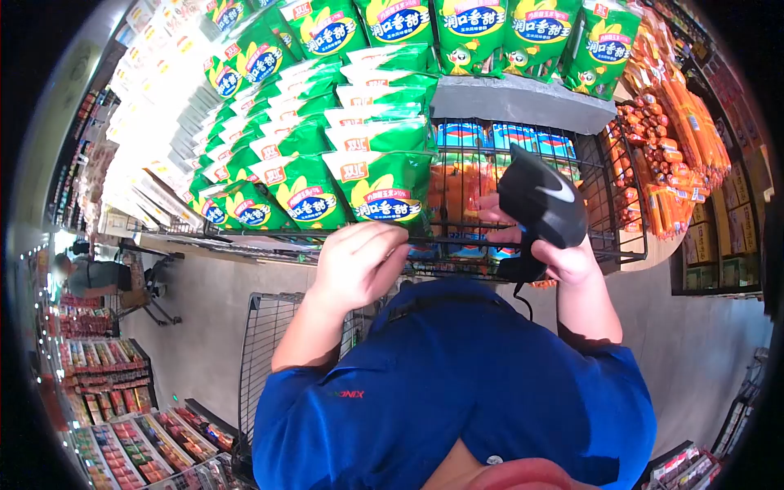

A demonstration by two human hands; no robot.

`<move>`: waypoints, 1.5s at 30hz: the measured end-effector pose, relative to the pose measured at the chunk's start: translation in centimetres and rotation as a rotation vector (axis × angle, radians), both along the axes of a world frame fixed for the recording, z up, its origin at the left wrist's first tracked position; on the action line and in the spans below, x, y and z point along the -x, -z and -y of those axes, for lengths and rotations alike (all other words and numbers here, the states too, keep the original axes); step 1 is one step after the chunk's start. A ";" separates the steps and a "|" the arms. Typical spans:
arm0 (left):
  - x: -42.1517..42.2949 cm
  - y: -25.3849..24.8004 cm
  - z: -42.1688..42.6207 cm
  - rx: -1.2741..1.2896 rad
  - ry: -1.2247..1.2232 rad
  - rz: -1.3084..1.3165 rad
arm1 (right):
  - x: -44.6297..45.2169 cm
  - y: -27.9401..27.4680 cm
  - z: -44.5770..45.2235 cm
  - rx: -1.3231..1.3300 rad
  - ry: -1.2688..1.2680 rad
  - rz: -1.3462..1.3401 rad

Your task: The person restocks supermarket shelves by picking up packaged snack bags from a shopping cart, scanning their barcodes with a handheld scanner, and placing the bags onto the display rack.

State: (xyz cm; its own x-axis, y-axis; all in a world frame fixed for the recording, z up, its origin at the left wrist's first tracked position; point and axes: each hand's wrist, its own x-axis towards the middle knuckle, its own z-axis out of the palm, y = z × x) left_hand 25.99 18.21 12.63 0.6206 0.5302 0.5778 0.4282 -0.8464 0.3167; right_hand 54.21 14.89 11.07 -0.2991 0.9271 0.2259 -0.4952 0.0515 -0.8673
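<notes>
My left hand point(361, 263) is at the front rim of a black wire basket point(616, 184), just below the nearest green snack bag point(376, 184). Its fingers are curled together, and what they hold, if anything, is hidden. In my right hand point(565, 260) is a black barcode scanner point(539, 200) with a white curved mark on its side, the fingers wrapped round its grip. A thin black cable point(523, 304) hangs below it. Under the scanner, blue-and-red packs point(461, 133) and orange packs point(453, 181) lie inside the basket.
Rows of green bags stand to the left and behind, upon a grey ledge point(523, 104). Orange sausage packs point(678, 147) are heaped at right. A wire cart point(265, 335) stands by my left side. Product shelves point(122, 441) and another person point(94, 276) are farther off at left.
</notes>
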 end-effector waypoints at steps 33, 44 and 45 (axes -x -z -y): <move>17.9 17.8 20.8 0.612 -0.867 0.190 | 2.9 -5.1 -6.4 0.105 0.106 -0.123; 20.7 18.7 21.8 0.637 -0.858 0.291 | 6.4 -5.1 -13.3 0.281 0.200 0.060; 20.7 18.7 21.9 0.652 -0.856 0.306 | 6.6 -5.3 -13.3 0.268 0.220 0.085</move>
State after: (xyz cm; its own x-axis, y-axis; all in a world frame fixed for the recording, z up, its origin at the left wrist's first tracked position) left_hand 5.26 -3.71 -6.05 -0.2150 0.9716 0.0990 0.6176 0.0567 0.7844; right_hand 47.61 28.24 16.38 -0.0929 0.9943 -0.0514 -0.4228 -0.0862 -0.9021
